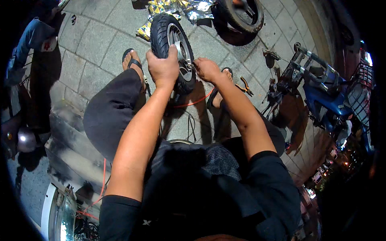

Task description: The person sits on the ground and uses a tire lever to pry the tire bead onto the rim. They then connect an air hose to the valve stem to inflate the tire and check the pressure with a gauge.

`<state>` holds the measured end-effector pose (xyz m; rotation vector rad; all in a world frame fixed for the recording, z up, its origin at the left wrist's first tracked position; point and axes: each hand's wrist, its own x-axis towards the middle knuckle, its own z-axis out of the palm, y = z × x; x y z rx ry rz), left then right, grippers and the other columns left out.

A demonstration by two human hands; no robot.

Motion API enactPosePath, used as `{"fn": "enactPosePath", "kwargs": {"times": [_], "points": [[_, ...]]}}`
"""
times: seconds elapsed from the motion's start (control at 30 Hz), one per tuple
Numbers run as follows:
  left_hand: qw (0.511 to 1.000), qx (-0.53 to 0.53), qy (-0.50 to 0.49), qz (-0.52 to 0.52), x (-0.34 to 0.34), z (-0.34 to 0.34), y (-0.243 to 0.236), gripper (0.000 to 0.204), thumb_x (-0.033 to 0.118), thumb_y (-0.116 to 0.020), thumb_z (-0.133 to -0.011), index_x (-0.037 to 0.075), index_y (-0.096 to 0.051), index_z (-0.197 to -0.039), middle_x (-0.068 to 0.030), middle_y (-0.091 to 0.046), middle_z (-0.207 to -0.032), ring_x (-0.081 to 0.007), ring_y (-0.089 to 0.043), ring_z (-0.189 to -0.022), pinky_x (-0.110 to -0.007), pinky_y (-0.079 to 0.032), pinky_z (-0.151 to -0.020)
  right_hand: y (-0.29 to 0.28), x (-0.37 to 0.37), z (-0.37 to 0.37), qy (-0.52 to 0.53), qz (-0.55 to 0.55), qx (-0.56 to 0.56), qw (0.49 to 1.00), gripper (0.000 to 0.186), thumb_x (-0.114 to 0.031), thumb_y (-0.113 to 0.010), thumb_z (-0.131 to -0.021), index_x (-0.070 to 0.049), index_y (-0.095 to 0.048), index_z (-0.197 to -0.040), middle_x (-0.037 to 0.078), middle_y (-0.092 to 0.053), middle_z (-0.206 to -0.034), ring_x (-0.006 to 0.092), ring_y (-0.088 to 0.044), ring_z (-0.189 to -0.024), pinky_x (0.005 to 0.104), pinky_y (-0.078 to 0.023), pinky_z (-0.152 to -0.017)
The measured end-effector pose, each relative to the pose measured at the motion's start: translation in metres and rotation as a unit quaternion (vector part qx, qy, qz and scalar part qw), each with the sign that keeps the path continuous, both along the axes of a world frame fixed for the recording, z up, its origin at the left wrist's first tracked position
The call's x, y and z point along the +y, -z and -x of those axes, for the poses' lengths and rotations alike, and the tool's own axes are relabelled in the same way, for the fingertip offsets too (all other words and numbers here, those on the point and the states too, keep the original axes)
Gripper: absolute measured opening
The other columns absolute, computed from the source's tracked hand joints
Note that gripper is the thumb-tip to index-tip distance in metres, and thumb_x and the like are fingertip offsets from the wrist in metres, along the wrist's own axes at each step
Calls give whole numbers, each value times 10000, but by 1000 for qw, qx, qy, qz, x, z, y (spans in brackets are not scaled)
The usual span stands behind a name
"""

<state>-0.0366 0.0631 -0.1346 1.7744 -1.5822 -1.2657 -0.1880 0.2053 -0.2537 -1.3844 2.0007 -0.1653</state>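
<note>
A small spoked wheel with a black treaded tyre (pixel 160 35) stands upright between my feet, tilted slightly. My left hand (pixel 163 69) is closed round the near left side of the tyre, its thumb towards the rim. On the wheel's right side, my right hand (pixel 207 70) has its fingers pinched together close to the spokes and rim. Whatever those fingers hold is too small and hidden to make out. A red hose (pixel 194 103) runs along the ground just below the wheel, towards my right foot.
Pliers with orange and black handles (pixel 244 86) lie right of my right foot. Beyond the wheel are crumpled shiny foil (pixel 201 11) and another tyred wheel (pixel 257 23). A blue two-wheeler (pixel 327 98) with a black wire basket (pixel 359 96) is at right. A person's blue-clad leg (pixel 30 38) shows at far left.
</note>
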Motion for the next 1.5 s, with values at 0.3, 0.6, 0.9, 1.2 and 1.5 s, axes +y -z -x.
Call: {"fn": "enactPosePath", "kwargs": {"times": [0.3,0.6,0.9,1.2,1.5], "points": [[1000,5,-3,-5,-1,-2,0,738,421,-797,-851,-118,-541,-1286,-301,-699,-1143,-430,-715,-1017,-455,-542,-926,-8,-9,-12,176,-46,-70,981,390,-360,-666,-956,15,-745,-1022,274,-750,-1038,450,-717,-929,543,-567,-857],[1000,3,-10,17,3,4,-8,662,396,-803,-851,-94,-564,-1228,-271,-714,-1085,-411,-726,-961,-449,-550,-884,24,-23,-12,417,-246,-297,823,635,-504,-547,-995,79,-730,-821,211,-721,-729,283,-699,-591,445,-560,-557],[1000,-15,-9,19,3,4,-6,660,409,-803,-846,-87,-564,-1211,-289,-712,-1070,-448,-713,-968,-472,-542,-888,18,-10,-1,189,-107,-86,972,478,-435,-568,-994,4,-733,-897,252,-725,-850,462,-727,-887,518,-576,-807],[999,-38,-8,24,3,4,-11,738,432,-791,-847,-110,-532,-1275,-324,-696,-1110,-467,-704,-1022,-475,-536,-926,-7,0,-4,69,95,7,993,659,-578,-589,-967,65,-729,-927,302,-729,-938,483,-704,-931,543,-558,-874],[1000,-21,-5,-13,1,2,-4,771,433,-794,-846,-119,-522,-1311,-335,-686,-1141,-476,-696,-1049,-474,-529,-957,3,-29,-6,339,-208,-125,909,577,-487,-591,-978,73,-722,-1016,334,-713,-1107,490,-694,-1046,547,-540,-924]]}}
